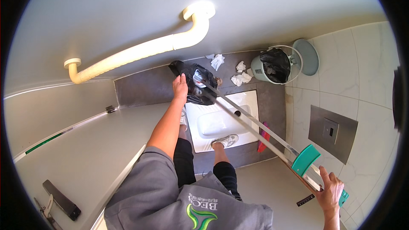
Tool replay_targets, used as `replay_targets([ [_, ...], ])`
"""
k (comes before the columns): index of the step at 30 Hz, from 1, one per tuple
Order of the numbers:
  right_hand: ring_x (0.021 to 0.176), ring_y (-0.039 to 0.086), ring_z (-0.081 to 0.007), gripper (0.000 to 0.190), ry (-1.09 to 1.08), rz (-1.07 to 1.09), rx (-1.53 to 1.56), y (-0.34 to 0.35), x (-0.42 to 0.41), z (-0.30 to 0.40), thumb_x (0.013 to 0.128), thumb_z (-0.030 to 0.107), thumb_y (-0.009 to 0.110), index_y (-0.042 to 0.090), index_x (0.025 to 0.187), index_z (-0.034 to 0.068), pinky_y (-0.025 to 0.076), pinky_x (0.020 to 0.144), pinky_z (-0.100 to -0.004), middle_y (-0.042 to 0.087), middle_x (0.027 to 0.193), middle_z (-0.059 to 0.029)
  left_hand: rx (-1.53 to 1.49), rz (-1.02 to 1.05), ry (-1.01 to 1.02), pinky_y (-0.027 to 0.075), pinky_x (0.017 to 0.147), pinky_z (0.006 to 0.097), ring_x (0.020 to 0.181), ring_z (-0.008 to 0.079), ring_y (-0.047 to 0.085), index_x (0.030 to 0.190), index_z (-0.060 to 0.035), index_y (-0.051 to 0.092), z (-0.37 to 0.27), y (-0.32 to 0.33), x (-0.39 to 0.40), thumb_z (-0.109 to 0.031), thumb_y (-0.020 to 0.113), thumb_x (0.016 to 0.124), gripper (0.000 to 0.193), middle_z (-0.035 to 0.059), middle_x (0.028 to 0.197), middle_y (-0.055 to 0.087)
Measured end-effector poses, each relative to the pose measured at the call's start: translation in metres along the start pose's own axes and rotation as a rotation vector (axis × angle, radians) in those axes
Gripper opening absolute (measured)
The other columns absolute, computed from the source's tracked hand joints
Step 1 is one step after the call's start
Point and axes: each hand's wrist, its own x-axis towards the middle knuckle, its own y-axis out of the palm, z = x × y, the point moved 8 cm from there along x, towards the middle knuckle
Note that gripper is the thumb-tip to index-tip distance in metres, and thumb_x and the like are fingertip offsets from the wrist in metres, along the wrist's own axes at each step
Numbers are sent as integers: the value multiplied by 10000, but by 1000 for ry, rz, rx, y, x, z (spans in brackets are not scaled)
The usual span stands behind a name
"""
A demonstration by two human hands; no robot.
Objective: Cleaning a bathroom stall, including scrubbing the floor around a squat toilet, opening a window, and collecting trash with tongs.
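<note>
My left hand (181, 87) grips the rim of a black plastic bag (201, 99) beside the squat toilet (220, 124). My right hand (330, 188) is closed around the handle end of long metal litter tongs (255, 124) with a green plastic guard (305, 160). The tips of the tongs reach into the open mouth of the bag, near something white and crumpled (198, 78). Whether the tips hold it is unclear. Crumpled white tissues (242, 79) lie on the dark floor between the bag and the bin.
A pale bin (259, 70) with a black liner stands in the corner, its round lid (310, 58) open against the wall. A cream grab rail (127, 55) runs along the partition. A red and pink object (264, 138) lies right of the toilet. A steel flush plate (346, 134) is on the tiled wall.
</note>
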Motion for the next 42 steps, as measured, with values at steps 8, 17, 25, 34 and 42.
replay_targets([
  [8, 586, 488, -287, 602, 35, 48, 102, 25, -14, -16, 453, -64, 571, 501, 1017, 133, 369, 530, -375, 482, 644, -90, 154, -215, 35, 373, 574, 344, 556, 210, 433, 723, 42, 513, -4, -19, 10, -225, 444, 844, 301, 147, 614, 511],
  [17, 632, 498, -287, 624, 106, 109, 147, 30, -31, -29, 425, -50, 572, 495, 1022, 113, 382, 570, -370, 514, 698, -89, 208, -38, 26, 387, 605, 336, 580, 230, 460, 750, 55, 528, 8, -3, 9, -230, 443, 848, 313, 164, 651, 536],
  [25, 614, 485, -287, 634, 83, 20, 113, 5, -43, -29, 414, -56, 550, 491, 1028, 92, 378, 555, -362, 499, 683, -90, 34, -84, -3, 374, 587, 298, 588, 144, 409, 739, 45, 521, 13, -8, 8, -230, 441, 854, 309, 89, 627, 515],
  [34, 629, 480, -293, 617, 129, 56, 121, 19, -62, -42, 417, -48, 542, 493, 1015, 95, 366, 556, -374, 490, 694, -96, 51, -79, -107, 380, 674, 249, 697, 101, 446, 835, 23, 565, 9, -9, 6, -236, 434, 865, 292, 28, 762, 560],
  [42, 674, 483, -293, 670, 109, 66, 139, 17, -49, -28, 414, -40, 551, 461, 1062, 104, 370, 574, -377, 495, 734, -104, 40, -48, -27, 383, 608, 284, 616, 125, 431, 799, 43, 552, 1, 0, 0, -236, 435, 855, 308, 66, 671, 543],
])
